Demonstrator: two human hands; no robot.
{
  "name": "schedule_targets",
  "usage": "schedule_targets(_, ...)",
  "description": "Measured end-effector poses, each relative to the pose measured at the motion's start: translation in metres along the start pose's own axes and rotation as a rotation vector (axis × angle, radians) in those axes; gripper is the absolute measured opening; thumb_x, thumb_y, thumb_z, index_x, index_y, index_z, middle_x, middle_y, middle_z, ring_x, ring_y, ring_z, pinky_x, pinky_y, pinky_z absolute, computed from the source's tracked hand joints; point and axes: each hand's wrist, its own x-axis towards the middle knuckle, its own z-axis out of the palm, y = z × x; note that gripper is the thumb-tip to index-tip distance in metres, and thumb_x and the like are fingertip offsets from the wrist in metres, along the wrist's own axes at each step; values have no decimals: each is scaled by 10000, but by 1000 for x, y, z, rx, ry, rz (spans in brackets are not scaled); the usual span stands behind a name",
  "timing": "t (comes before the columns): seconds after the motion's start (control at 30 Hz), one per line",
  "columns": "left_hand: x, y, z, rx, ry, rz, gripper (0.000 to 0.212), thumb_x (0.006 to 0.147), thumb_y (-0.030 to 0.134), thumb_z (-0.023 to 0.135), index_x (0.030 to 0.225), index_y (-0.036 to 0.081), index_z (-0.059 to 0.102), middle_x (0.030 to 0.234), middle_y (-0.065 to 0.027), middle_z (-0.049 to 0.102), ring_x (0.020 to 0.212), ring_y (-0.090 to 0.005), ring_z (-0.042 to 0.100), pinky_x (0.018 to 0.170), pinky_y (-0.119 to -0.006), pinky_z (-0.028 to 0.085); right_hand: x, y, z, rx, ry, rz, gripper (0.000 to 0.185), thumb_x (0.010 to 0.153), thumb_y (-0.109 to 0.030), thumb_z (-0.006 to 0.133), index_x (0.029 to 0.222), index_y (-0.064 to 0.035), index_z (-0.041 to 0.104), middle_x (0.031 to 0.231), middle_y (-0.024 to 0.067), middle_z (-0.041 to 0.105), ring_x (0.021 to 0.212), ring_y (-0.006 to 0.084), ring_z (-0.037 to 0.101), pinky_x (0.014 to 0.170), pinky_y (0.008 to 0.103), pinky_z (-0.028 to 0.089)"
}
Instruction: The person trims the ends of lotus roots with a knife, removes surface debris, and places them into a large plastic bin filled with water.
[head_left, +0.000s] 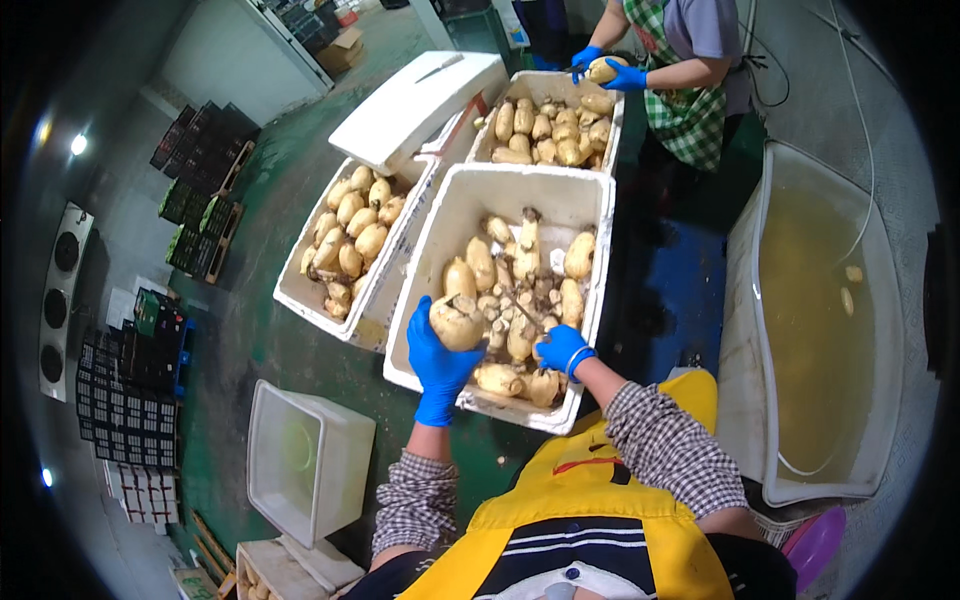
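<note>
In its blue glove, my left hand (442, 360) grips a thick lotus root segment (457, 324), cut end upward, over the near left part of a white foam box (409, 352). My right hand (561, 351), gloved in blue with a band at the wrist, holds a knife (527, 313) whose blade points up and left above the box. The handle is hidden by my fingers. Inside the box lie whole lotus root segments (480, 262) along the sides and small cut-off ends (499, 330) in the middle.
Left stands another foam box of lotus roots (352, 217), partly under a white foam lid (420, 105) with a knife (440, 67). Beyond, a co-worker (682, 82) holds a lotus root over a third box (547, 131). Right is a water tub (817, 322); lower left, a white plastic bin (345, 457).
</note>
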Motion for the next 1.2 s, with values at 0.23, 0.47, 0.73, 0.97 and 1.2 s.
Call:
schedule_targets(0.23, 2, -2, 3, -48, -226, 157, 967, 477, 196, 892, 1297, 19, 410, 1192, -167, 518, 1094, -335, 518, 930, -413, 437, -9, -80, -41, 995, 256, -294, 381, 811, -345, 705, 1021, -29, 668, 793, 33, 649, 709, 109, 580, 638, 265, 486)
schedule_targets(0.47, -1, -2, 2, 82, -309, 301, 897, 501, 269, 875, 1248, -4, 460, 1146, -202, 552, 1048, -373, 543, 875, -431, 456, -34, -100, -55, 439, 267, -200, 524, 631, -450, 796, 876, -30, 600, 839, 158, 642, 775, 274, 628, 706, 356, 485)
schedule_targets(0.73, -6, 3, 12, 67, -406, 272, 865, 525, 258, 859, 1240, -1, 446, 1167, -206, 528, 1057, -373, 537, 864, -429, 470, -10, -68, -33, 904, 100, -111, 497, 576, -261, 880, 855, -45, 530, 720, 25, 530, 588, 115, 512, 526, 270, 446)
schedule_targets(0.97, -14, -6, 14, -66, -516, 42, 982, 477, 184, 879, 1308, 24, 381, 1223, -189, 500, 1091, -344, 534, 926, -404, 457, -16, -76, -39, 679, 226, -111, 391, 681, -320, 814, 790, -27, 580, 695, 26, 562, 625, 113, 535, 575, 274, 466)
schedule_targets(1.2, -12, -40, 0, -1231, -573, -708, 773, 654, 179, 739, 1329, 22, 397, 1292, -134, 491, 1179, -278, 495, 990, -407, 425, -46, -51, -54, 227, 461, -138, 408, 796, -450, 670, 812, -53, 580, 666, 120, 587, 617, 284, 589, 590, 358, 466)
